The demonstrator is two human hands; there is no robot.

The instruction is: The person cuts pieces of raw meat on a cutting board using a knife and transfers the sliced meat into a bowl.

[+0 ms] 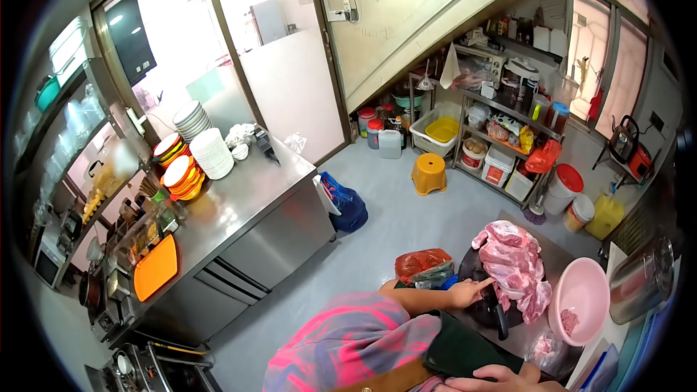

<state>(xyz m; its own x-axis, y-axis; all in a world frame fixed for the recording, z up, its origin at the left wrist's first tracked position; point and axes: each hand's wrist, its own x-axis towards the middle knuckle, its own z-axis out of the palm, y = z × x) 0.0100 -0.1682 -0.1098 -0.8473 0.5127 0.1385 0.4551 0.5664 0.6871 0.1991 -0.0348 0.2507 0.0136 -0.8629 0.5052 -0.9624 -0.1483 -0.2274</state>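
Observation:
A large pile of raw pink meat [512, 261] lies on a dark round board [472, 265] on the worktop. My left hand [470, 293] reaches over the board's left side, its index finger stretched out to the edge of the meat. Just right of that hand is a black-handled tool [500, 319], probably a knife; its blade is hard to make out. My right hand [490, 379] is low at the bottom edge, in front of the dark green apron [461, 352]. Its visible fingers are extended, holding nothing I can see, and part of it is cut off.
Right of the meat stands a pink basin [581, 287] with some minced meat inside. A clear plastic bag [544, 348] lies below it. Red and green bags [422, 265] sit left of the board. An orange stool [429, 174] and loaded metal shelves [501, 105] stand beyond.

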